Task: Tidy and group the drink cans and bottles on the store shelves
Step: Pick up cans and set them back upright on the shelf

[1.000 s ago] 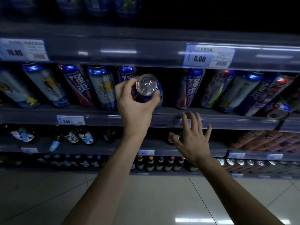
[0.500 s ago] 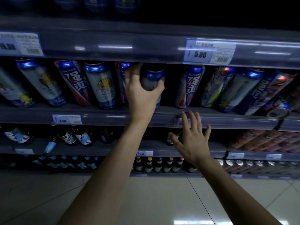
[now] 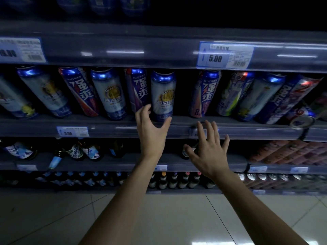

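Standing upright, can [image 3: 163, 96] between left hand [image 3: 152, 128] fingers.

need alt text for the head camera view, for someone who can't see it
A person's left hand cups the base of an upright silver-and-blue can on a dim store shelf lined with similar cans. The right hand hovers open and empty, fingers spread, near the shelf edge. Bottles fill the lower shelves above a tiled floor.

Dim store aisle, grey tiered shelving [image 3: 159, 41] with price tags [image 3: 225, 54], glossy pale floor tiles [image 3: 53, 218] under ceiling-light reflections
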The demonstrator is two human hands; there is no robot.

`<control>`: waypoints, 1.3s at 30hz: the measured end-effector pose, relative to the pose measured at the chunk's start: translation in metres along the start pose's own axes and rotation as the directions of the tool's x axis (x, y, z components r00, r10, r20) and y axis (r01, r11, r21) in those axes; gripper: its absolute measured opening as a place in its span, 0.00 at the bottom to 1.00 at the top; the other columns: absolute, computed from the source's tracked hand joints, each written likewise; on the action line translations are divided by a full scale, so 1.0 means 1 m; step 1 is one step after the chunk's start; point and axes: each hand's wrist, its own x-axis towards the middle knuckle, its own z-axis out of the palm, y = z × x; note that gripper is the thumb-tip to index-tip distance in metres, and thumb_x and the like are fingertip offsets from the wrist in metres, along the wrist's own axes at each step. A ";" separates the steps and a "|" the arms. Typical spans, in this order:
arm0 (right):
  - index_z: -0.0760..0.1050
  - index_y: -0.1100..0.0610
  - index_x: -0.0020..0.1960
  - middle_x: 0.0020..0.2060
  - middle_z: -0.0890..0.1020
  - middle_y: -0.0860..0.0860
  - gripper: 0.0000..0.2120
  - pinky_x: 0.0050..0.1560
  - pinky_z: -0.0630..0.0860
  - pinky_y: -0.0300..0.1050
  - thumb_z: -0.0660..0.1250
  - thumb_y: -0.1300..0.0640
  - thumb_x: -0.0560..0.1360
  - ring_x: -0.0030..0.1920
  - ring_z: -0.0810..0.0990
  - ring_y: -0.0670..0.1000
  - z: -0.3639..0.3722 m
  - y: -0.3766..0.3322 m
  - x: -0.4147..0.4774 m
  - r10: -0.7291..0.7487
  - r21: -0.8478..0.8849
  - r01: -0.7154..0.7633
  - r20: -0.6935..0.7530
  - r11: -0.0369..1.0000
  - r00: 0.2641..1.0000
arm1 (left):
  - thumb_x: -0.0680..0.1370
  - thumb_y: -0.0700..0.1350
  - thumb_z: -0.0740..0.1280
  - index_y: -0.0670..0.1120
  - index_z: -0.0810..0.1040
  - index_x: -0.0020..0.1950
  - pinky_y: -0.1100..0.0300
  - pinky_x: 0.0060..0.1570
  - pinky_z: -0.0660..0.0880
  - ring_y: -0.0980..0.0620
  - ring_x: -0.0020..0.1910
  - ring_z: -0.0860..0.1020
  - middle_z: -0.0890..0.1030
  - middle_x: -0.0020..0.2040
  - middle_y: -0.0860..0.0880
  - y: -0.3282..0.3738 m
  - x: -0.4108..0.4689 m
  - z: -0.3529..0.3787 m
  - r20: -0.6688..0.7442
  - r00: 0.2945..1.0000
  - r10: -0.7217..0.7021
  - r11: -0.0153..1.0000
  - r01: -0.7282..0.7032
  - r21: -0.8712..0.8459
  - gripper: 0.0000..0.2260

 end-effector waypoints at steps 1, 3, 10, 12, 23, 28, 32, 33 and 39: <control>0.43 0.50 0.80 0.80 0.45 0.51 0.41 0.74 0.39 0.66 0.44 0.30 0.73 0.78 0.35 0.51 0.000 0.000 0.000 0.000 -0.003 0.000 0.000 1.000 1.000 | 0.71 0.47 0.75 0.42 0.69 0.68 0.76 0.59 0.64 0.53 0.62 0.72 0.70 0.64 0.49 0.001 0.000 0.002 0.007 1.000 -0.008 1.000 0.008 0.020 0.29; 0.43 0.50 0.80 0.80 0.45 0.51 0.42 0.74 0.39 0.66 0.42 0.29 0.72 0.78 0.35 0.51 0.000 0.000 0.000 -0.001 -0.005 0.001 0.002 1.000 1.000 | 0.70 0.48 0.76 0.42 0.69 0.68 0.69 0.60 0.68 0.52 0.62 0.72 0.71 0.64 0.48 0.003 0.004 0.005 -0.002 0.999 -0.038 0.998 0.038 0.046 0.30; 0.44 0.50 0.80 0.80 0.45 0.51 0.42 0.73 0.39 0.66 0.43 0.29 0.73 0.79 0.35 0.51 -0.001 0.001 0.000 -0.004 -0.005 0.004 -0.003 1.000 1.000 | 0.66 0.50 0.79 0.45 0.71 0.61 0.52 0.57 0.75 0.52 0.57 0.75 0.75 0.59 0.49 -0.002 0.019 0.007 -0.060 0.996 -0.073 0.995 0.077 0.067 0.28; 0.44 0.50 0.80 0.80 0.46 0.52 0.41 0.73 0.39 0.66 0.44 0.29 0.74 0.79 0.36 0.51 0.000 0.000 0.000 -0.005 -0.002 0.005 -0.012 1.000 1.000 | 0.66 0.51 0.79 0.46 0.72 0.60 0.51 0.56 0.76 0.52 0.56 0.76 0.77 0.58 0.50 -0.005 0.022 0.007 -0.053 0.996 -0.066 0.994 0.070 0.080 0.27; 0.44 0.50 0.80 0.80 0.46 0.51 0.42 0.73 0.40 0.66 0.42 0.28 0.72 0.79 0.36 0.51 0.001 0.000 0.001 0.006 -0.010 -0.006 -0.017 1.000 1.000 | 0.67 0.49 0.78 0.48 0.73 0.60 0.55 0.55 0.76 0.55 0.55 0.76 0.77 0.58 0.52 0.000 0.020 0.010 0.062 0.998 -0.033 0.997 0.028 0.072 0.25; 0.44 0.50 0.80 0.80 0.46 0.51 0.42 0.73 0.40 0.66 0.42 0.28 0.72 0.79 0.36 0.51 0.000 -0.002 0.000 0.015 -0.014 -0.016 -0.018 1.000 1.000 | 0.68 0.49 0.77 0.47 0.72 0.61 0.56 0.58 0.74 0.55 0.56 0.75 0.75 0.58 0.51 0.001 0.019 0.006 0.089 0.995 -0.039 0.996 0.032 0.083 0.26; 0.43 0.50 0.80 0.80 0.45 0.51 0.42 0.73 0.39 0.65 0.44 0.28 0.74 0.79 0.35 0.51 -0.001 -0.003 0.000 0.018 -0.022 -0.018 -0.003 1.000 1.000 | 0.70 0.49 0.76 0.46 0.71 0.65 0.64 0.58 0.68 0.55 0.60 0.71 0.72 0.62 0.50 0.001 0.009 -0.002 0.128 0.991 -0.025 0.992 0.009 0.127 0.27; 0.43 0.50 0.80 0.80 0.45 0.51 0.41 0.73 0.39 0.65 0.47 0.29 0.76 0.78 0.35 0.51 -0.002 -0.003 0.001 0.021 -0.024 -0.021 0.004 0.999 1.000 | 0.70 0.50 0.75 0.46 0.70 0.66 0.64 0.58 0.67 0.54 0.62 0.70 0.71 0.63 0.50 0.001 0.005 -0.004 0.139 0.990 -0.023 0.990 0.003 0.144 0.28; 0.43 0.50 0.80 0.80 0.43 0.52 0.39 0.74 0.40 0.66 0.51 0.32 0.78 0.78 0.35 0.52 -0.010 -0.007 0.001 0.032 -0.023 -0.031 0.034 0.999 0.999 | 0.69 0.51 0.76 0.46 0.72 0.64 0.47 0.65 0.68 0.49 0.65 0.69 0.71 0.63 0.50 0.000 -0.013 -0.014 0.143 0.988 0.052 0.976 -0.080 0.202 0.27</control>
